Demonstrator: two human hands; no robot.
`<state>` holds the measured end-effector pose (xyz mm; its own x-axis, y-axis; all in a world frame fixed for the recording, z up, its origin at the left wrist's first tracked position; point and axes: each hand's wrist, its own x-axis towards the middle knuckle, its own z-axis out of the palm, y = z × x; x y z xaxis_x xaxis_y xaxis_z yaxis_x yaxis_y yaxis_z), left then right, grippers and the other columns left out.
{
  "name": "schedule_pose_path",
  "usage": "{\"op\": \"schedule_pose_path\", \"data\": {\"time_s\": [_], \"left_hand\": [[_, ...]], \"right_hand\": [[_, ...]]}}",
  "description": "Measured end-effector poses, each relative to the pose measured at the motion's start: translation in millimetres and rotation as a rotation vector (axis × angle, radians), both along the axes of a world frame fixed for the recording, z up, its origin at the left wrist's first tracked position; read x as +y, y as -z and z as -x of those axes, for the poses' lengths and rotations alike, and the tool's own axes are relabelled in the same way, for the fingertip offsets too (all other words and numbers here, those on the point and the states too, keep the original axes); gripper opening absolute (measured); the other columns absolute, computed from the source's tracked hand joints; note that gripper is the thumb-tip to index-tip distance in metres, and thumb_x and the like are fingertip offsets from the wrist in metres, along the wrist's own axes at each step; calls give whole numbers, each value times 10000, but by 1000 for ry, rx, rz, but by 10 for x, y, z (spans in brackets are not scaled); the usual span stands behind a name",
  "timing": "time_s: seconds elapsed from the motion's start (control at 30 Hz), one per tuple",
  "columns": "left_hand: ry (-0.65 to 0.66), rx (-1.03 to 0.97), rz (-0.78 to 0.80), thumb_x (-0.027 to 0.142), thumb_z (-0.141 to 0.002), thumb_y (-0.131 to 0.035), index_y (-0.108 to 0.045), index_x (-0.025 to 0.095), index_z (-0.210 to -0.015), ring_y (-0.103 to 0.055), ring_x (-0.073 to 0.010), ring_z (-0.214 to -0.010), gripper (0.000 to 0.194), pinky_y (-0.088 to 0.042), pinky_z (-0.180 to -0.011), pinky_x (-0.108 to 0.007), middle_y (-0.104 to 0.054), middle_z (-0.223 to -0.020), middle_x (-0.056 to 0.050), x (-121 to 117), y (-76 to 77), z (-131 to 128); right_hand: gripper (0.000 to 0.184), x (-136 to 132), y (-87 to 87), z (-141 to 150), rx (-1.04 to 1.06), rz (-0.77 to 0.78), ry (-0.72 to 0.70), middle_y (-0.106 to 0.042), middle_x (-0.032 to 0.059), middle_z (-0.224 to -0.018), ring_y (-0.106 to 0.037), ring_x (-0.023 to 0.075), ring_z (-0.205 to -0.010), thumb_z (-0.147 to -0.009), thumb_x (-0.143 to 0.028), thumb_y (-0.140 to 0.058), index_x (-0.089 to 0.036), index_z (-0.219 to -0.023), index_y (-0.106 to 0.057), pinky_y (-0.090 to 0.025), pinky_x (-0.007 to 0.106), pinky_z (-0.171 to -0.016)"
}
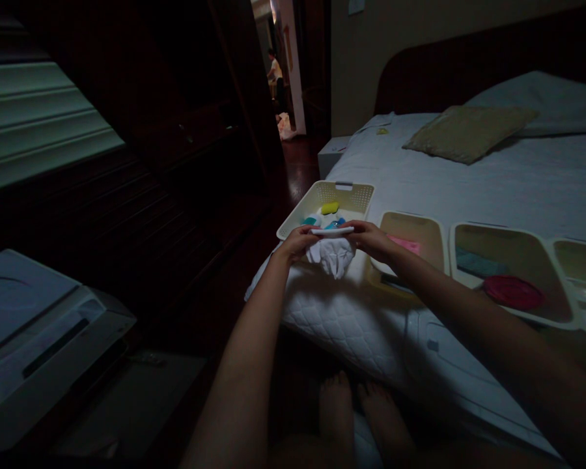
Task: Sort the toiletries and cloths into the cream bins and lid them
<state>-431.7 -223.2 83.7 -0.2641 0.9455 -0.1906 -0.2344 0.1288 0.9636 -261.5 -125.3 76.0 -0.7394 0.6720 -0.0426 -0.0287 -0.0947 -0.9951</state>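
My left hand [299,241] and my right hand [369,236] grip a piece of white cloth [337,255] from both sides. A flat, straight edge runs along its top between my fingers, and the rest hangs below in bunched folds. Its exact kind does not show. Just beyond my hands is a cream basket [317,193] with perforated walls. Inside it lie a yellow rolled item [330,208] and some teal and blue items, partly hidden by my hands. Beside my right forearm a cream bin [432,228] holds pink cloth [404,244].
Further right stands another bin [522,236] with grey-green cloth [478,262] and a dark red round item [512,292]. The bed [532,176] carries a beige pillow [469,133]. A white boxy appliance [43,326] stands at left. A person [276,70] is beyond the doorway.
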Motion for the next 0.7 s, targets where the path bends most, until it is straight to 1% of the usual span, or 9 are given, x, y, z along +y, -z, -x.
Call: {"op": "schedule_pose_path", "data": {"time_s": [0.1, 0.2, 0.27, 0.37, 0.43, 0.53, 0.6, 0.7], "left_hand": [[-37, 1, 20, 0, -524, -553, -610, 130, -768, -515, -72, -560, 282, -405, -602, -215, -554, -624, 33, 3, -5, -5], [-56, 3, 22, 3, -517, -543, -607, 131, -751, -511, -78, -561, 274, -406, -589, -217, -546, -642, 28, 18, 28, 15], [-56, -7, 6, 7, -513, -542, -594, 134, -726, -524, -85, -580, 254, -411, -588, -220, -555, -672, 19, 31, 60, 33], [-56, -34, -27, -6, -493, -530, -559, 137, -676, -555, -102, -623, 234, -424, -597, -225, -584, -724, 5, 43, 94, 51], [-57, -49, -36, -11, -485, -524, -542, 137, -650, -573, -113, -648, 223, -436, -612, -233, -603, -752, -3, 44, 101, 57], [-51, -61, -42, -17, -480, -518, -525, 135, -619, -592, -129, -689, 206, -449, -642, -249, -627, -804, -20, 34, 92, 60], [-43, -59, -42, -25, -475, -505, -522, 131, -604, -599, -136, -721, 203, -453, -664, -257, -636, -843, -30, 25, 82, 61], [-38, -43, -25, -30, -484, -505, -526, 127, -598, -596, -132, -736, 195, -452, -681, -260, -635, -870, -34, 18, 67, 58]], "right_hand": [[326, 18, 35, -15, -8, 16, -3, -573, -12, -687, -470, 96, -589, -536, -164, -625, -175, -861, -641, -340, 233, -535], [351, 5, 25, -37, -19, 73, -34, -581, -12, -729, -489, 100, -622, -547, -155, -623, -199, -894, -645, -371, 239, -560], [321, -17, -5, -44, -31, 100, -43, -582, -12, -741, -503, 103, -650, -541, -135, -619, -201, -855, -647, -392, 240, -584], [244, -37, -42, -37, -53, 104, -32, -581, -3, -734, -501, 104, -660, -545, -132, -613, -188, -780, -650, -394, 227, -580], [199, -31, -45, -25, -48, 100, -30, -580, 8, -733, -493, 106, -653, -561, -161, -607, -177, -754, -652, -385, 217, -557], [164, -6, -26, -11, -25, 112, -35, -585, 28, -771, -501, 117, -673, -606, -254, -606, -163, -736, -650, -380, 218, -543], [208, 4, -11, -10, -63, 75, -3, -591, 38, -793, -503, 121, -687, -649, -338, -613, -155, -741, -649, -381, 222, -553], [313, 2, 6, -18, -161, -84, 39, -590, 39, -765, -478, 112, -665, -683, -446, -626, -148, -772, -654, -363, 218, -547]]}}
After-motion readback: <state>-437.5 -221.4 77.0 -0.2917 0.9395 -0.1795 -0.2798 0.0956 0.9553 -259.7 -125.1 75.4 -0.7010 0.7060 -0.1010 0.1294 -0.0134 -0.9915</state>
